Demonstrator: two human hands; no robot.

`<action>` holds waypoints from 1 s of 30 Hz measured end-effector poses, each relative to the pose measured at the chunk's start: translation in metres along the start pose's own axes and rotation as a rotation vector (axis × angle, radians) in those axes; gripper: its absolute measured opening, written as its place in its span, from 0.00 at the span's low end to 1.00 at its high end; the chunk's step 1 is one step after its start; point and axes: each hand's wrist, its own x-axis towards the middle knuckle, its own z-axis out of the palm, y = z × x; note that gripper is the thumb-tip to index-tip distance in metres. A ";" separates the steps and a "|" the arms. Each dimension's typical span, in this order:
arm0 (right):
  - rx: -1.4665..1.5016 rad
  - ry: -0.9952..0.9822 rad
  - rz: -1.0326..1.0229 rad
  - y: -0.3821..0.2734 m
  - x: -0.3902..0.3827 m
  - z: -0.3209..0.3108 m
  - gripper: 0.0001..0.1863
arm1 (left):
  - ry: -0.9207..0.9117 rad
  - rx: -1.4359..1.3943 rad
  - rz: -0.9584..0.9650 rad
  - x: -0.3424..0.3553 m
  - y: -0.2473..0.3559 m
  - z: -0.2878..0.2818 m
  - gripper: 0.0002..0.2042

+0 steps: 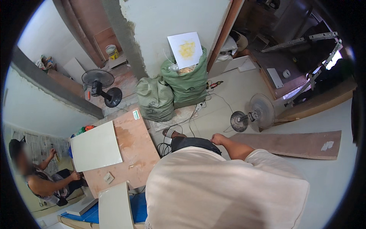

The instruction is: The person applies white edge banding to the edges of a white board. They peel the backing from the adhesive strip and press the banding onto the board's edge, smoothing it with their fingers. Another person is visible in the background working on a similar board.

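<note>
My right hand (217, 139) is beside my hip, next to my dark shorts (196, 142). Its fingers look curled in; whatever they might hold is hidden. My left hand is out of sight, with my pale shirt covering that side. Left of me stands a plywood work table (131, 141), a pale rectangular panel (96, 147) lying flat on it. A small square block (109, 178) rests near the table's close edge. Another pale panel (115, 206) lies over a blue surface (138, 206) closer to me.
Ahead, two stuffed green sacks (190, 86) lean by a wall, a yellow-stained white sheet (185, 49) on one. Pedestal fans stand left (98, 80) and right (261, 111). Cables (164, 149) trail near my foot. A long board (297, 144) lies right. A co-worker (49, 183) sits left.
</note>
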 end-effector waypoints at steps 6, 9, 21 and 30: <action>0.273 0.148 -0.092 -0.072 0.010 -0.053 0.20 | -0.006 -0.004 -0.006 -0.004 -0.013 0.000 0.21; 0.250 0.166 -0.145 -0.080 0.010 -0.055 0.19 | -0.005 -0.012 -0.008 -0.006 -0.020 0.000 0.22; -0.021 -0.021 -0.035 -0.005 0.005 -0.019 0.24 | -0.018 -0.021 -0.007 -0.018 -0.060 0.007 0.22; 0.346 0.018 -0.080 0.033 0.034 -0.011 0.19 | 0.045 0.037 0.002 -0.047 -0.039 -0.007 0.24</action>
